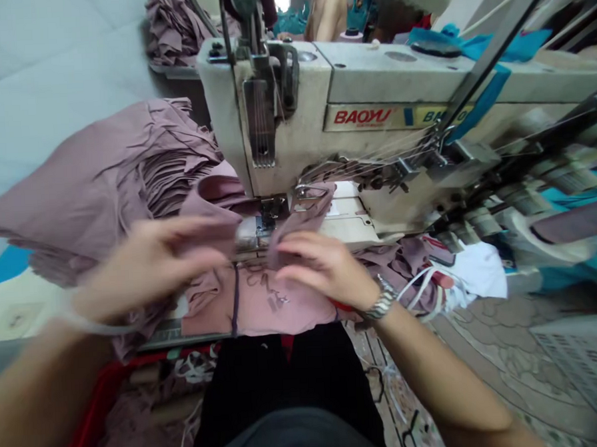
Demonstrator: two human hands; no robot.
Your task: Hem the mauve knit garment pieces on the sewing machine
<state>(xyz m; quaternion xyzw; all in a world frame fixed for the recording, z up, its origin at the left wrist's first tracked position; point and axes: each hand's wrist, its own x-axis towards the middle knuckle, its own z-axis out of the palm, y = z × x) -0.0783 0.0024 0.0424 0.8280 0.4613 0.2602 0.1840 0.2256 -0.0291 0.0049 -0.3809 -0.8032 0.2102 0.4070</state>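
In the head view, my left hand (155,258) is blurred, with thumb and fingers closed about a mauve fabric piece (210,236) left of the needle area. My right hand (325,259) has its fingers curled on a mauve fabric strip (305,213) that runs up beside the presser foot (272,211). Both hands are at the front of the sewing machine (284,137), which carries the word BAOYU. Below them, a pinkish fabric panel (283,304) with a dark line across it hangs at the table's front edge. The fingertips are partly smeared.
A tall stack of mauve cut pieces (106,173) lies to the left. More mauve cloth (173,30) is piled behind. Thread cones (544,237) stand at the right, near white cloth (476,271). A red bin (83,415) with scraps sits below. Another person's arm (327,12) shows behind the machine.
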